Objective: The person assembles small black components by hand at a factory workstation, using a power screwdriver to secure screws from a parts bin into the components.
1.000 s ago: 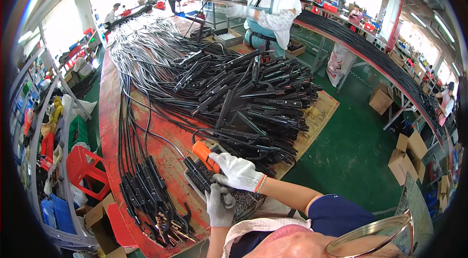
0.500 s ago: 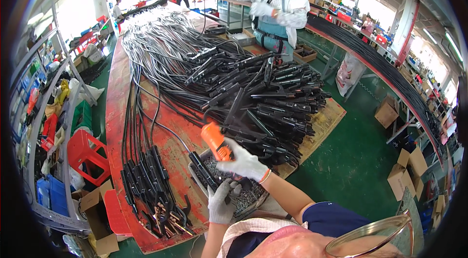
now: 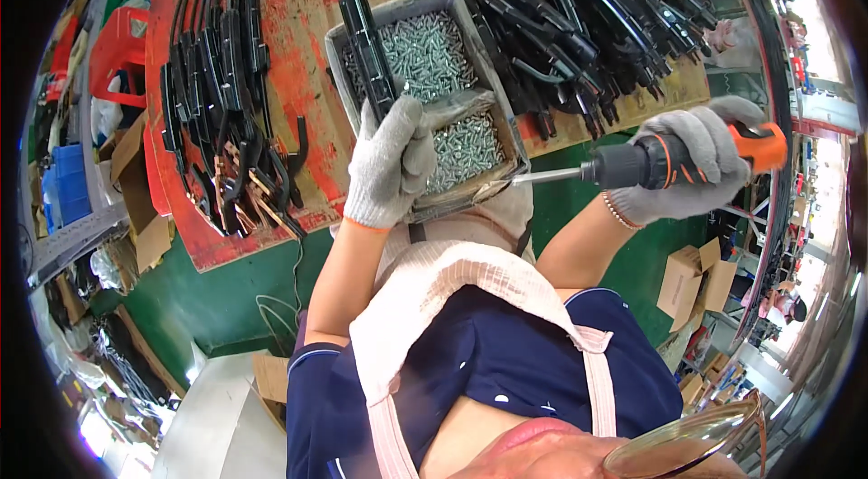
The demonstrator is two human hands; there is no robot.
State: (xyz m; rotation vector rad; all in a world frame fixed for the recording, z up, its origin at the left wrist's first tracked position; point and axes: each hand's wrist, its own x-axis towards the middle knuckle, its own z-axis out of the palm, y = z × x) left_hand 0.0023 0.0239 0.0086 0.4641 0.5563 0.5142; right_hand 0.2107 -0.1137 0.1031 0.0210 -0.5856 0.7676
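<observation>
My gloved left hand (image 3: 384, 167) is closed around the lower end of a black plastic handle (image 3: 364, 34), whose cable curves away from its far end. This handle lies slanted over the left side of a grey bin (image 3: 488, 58) full of small silvery screws (image 3: 429, 49). A divider splits the bin, with more screws (image 3: 466, 149) in the near part. To the right, my gloved right hand (image 3: 687, 158) grips an orange and black power screwdriver (image 3: 624, 166). Its long bit points left, the tip at the bin's near right corner.
Several cabled black handles (image 3: 212, 63) with copper-coloured ends lie on the worn red table (image 3: 298, 36) at left. A large heap of black handles (image 3: 588, 9) covers the far right. A red stool (image 3: 117, 58) stands left of the table, an open carton (image 3: 692, 280) on the floor at right.
My view has tilted down toward the bin. The power screwdriver has moved from above the bin to its right, now lying level. The left hand still holds the black handle.
</observation>
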